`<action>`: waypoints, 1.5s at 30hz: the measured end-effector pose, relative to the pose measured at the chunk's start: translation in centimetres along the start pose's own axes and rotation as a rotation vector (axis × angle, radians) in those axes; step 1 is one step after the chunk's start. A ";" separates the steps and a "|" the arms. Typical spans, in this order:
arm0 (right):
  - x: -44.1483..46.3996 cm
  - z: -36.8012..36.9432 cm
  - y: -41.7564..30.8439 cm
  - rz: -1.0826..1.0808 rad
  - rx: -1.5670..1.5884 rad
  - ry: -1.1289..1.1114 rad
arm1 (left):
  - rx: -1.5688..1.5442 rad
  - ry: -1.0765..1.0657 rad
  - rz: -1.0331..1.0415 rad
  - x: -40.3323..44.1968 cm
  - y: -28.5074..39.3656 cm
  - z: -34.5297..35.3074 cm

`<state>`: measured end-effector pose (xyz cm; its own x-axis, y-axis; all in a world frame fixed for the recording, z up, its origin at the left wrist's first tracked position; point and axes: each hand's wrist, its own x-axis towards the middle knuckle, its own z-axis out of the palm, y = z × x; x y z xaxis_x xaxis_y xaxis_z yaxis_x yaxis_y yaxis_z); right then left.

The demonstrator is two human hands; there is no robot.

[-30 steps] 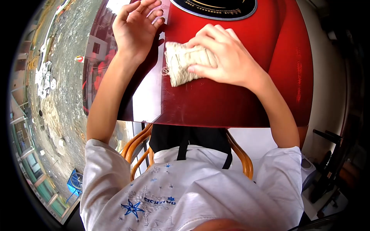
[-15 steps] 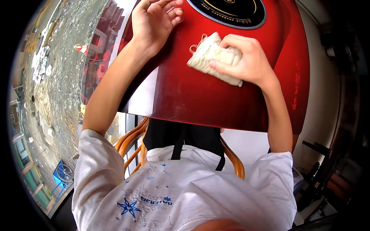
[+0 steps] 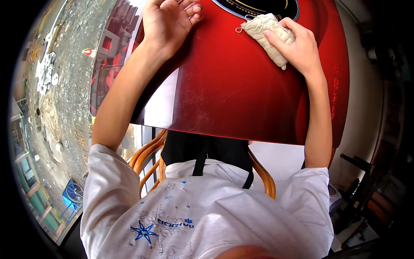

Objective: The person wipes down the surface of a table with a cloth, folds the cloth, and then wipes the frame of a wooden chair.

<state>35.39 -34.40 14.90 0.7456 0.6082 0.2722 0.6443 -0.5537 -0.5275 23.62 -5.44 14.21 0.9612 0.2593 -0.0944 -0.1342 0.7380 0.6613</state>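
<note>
A bunched, cream-coloured cloth (image 3: 264,34) with a thin loop of cord at its left corner is held in my right hand (image 3: 302,49). Thumb and fingers pinch it from the right, and it rests against the glossy red tabletop (image 3: 215,95). Just beyond, the cloth partly covers the lower edge of a round black plate with gold markings (image 3: 246,6), cut off by the top of the view. My left hand (image 3: 168,28) is raised at the table's left side, palm turned up, fingers loosely bent and apart, with nothing in it.
A wooden chair with curved arms (image 3: 267,181) surrounds my lap at the table's front edge. On the left, past glass, lie rough ground, a small red-and-white cone (image 3: 88,52) and a blue cart (image 3: 71,196). Dark items (image 3: 358,172) stand at the right.
My right hand has slid the cloth away from me and to the right, up to the black plate's edge. The left hand has shifted only slightly.
</note>
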 end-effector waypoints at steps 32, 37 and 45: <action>-3.3 4.5 -7.2 -0.480 0.163 -0.135 | -0.040 -0.130 -0.030 0.8 -1.1 -0.7; -5.2 4.8 -9.3 -0.578 0.295 -0.338 | -0.038 -0.118 -0.050 0.3 -1.0 0.1; -6.3 4.1 -9.8 -0.712 0.526 -0.663 | -0.010 -0.112 -0.069 -0.2 -0.8 0.9</action>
<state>23.67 -30.49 15.06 -0.1071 0.9629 0.2477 0.6200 0.2594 -0.7405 23.77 -6.61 14.40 0.9890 0.1370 -0.0554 -0.0687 0.7582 0.6484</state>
